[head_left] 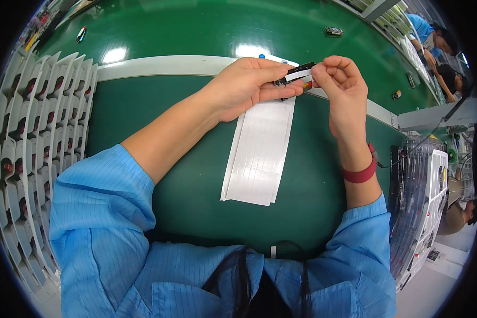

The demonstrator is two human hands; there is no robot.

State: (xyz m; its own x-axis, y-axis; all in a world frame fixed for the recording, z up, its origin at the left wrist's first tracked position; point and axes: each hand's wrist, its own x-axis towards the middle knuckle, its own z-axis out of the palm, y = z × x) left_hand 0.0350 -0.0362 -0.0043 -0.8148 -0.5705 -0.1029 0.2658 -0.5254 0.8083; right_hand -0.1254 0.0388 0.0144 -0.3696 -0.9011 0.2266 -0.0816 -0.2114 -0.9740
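My left hand (pixel 249 85) and my right hand (pixel 342 85) meet above the far side of a green mat (pixel 143 116). Between their fingertips they pinch a small black oblong part (pixel 298 71) with a white strip on it. The left fingers grip its left end, the right thumb and forefinger its right end. Under the hands lies a long white sheet of sticker strips (pixel 259 153), flat on the mat. A red band (pixel 361 174) circles my right wrist. Both forearms come out of blue sleeves.
A white tray (pixel 37 148) with many slots holding small parts stands at the left. Clear plastic trays (pixel 421 201) stack at the right. A green conveyor belt (pixel 206 32) runs behind a white rail (pixel 159 66), carrying small parts. Other people in blue work at the far right.
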